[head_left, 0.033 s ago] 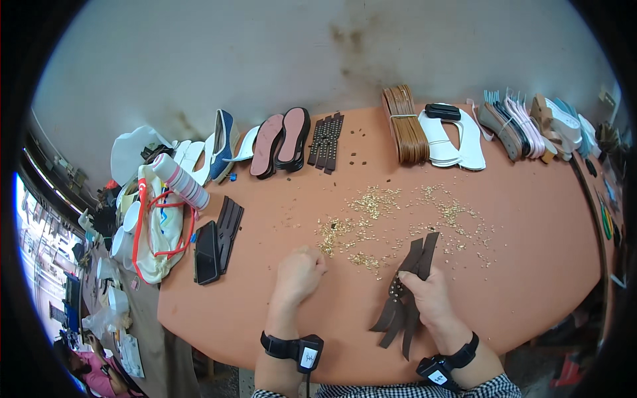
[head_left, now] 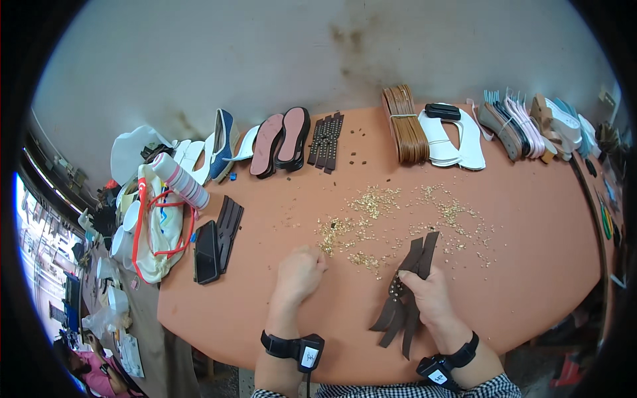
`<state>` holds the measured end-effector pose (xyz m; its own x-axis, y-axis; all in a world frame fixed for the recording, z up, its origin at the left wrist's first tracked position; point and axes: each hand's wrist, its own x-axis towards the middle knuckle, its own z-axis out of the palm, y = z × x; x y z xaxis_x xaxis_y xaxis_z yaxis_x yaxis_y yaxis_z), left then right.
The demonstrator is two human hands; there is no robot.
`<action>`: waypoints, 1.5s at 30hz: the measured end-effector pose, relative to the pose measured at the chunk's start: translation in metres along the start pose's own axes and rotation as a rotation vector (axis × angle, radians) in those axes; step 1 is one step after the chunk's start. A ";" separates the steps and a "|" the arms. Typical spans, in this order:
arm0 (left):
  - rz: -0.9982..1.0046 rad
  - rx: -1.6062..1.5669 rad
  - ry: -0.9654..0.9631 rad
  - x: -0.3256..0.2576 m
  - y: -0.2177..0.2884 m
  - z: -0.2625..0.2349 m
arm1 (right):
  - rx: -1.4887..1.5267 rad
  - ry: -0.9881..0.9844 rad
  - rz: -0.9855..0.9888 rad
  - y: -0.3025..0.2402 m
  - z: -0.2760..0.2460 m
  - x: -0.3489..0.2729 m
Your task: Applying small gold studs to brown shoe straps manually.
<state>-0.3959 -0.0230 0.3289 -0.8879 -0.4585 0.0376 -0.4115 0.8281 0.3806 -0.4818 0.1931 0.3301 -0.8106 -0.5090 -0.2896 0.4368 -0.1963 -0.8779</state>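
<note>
Between the thumb and fingers of my right hand is a dark brown strappy shoe upper. Several strips fan out from its middle, both toward me and away, and small metal studs dot the middle. My left hand rests on the table, its fingers curled closed beside a scatter of gold studs; whatever they may hold is hidden. More gold studs spread over the middle of the table, with another loose patch to the right.
Along the back stand pink-topped soles, a studded brown upper, bundled brown strips and white insoles. At left lie a phone, dark uppers and a red-trimmed bag. A person in pink sits beyond.
</note>
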 end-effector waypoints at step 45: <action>0.263 -1.169 -0.098 -0.020 0.069 0.036 | 0.121 -0.190 0.096 0.001 -0.002 -0.007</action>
<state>-0.4143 0.0547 0.3212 -0.9493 -0.2511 0.1891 0.1753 0.0765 0.9815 -0.4763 0.1979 0.3306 -0.6802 -0.6766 -0.2820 0.5609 -0.2328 -0.7945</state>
